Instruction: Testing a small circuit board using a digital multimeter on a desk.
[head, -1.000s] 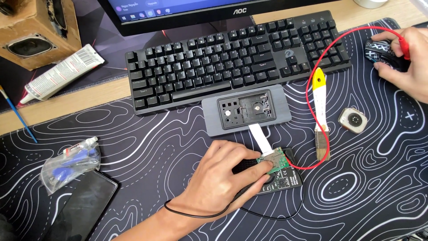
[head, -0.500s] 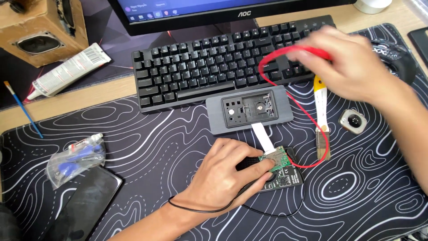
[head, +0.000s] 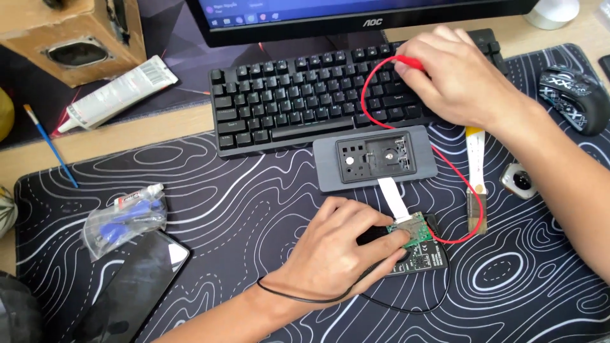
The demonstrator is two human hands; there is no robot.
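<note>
our left hand (head: 340, 254) lies low on the patterned desk mat (head: 254, 190), at about 6 o'clock in the view, fingers closed on a black probe (head: 375, 236) whose tip end meets the small green circuit board (head: 416, 238). the fingertips press at the board's near-left edge. a thin black lead (head: 381, 303) loops from under the hand toward 5 o'clock.

our right hand (head: 454, 76) hovers over the right end of the black keyboard (head: 305, 95), at about 1 o'clock, fingers curled tight round a red probe (head: 410, 62). its red wire (head: 445, 165) swings down past the keyboard edge, crosses the mat and curves back to the circuit board at 4 o'clock of the left hand.

a white flat cable (head: 394, 197) joins the board to the grey slab-shaped device (head: 375, 159) that lies just below the keyboard, its open back showing small recesses. a yellow-tipped strip tool (head: 475, 190) lies to the right of the device, and beside it a small square watch body (head: 521, 181).

at 2 o'clock rests a black patterned mouse (head: 572, 95). at 9 o'clock lies a clear bag with blue parts (head: 124, 222), and below it a dark phone (head: 133, 286). at 10 o'clock we see a white tube (head: 117, 92) and a blue brush (head: 51, 146), with a wooden speaker (head: 70, 38) at 11 o'clock.
</note>
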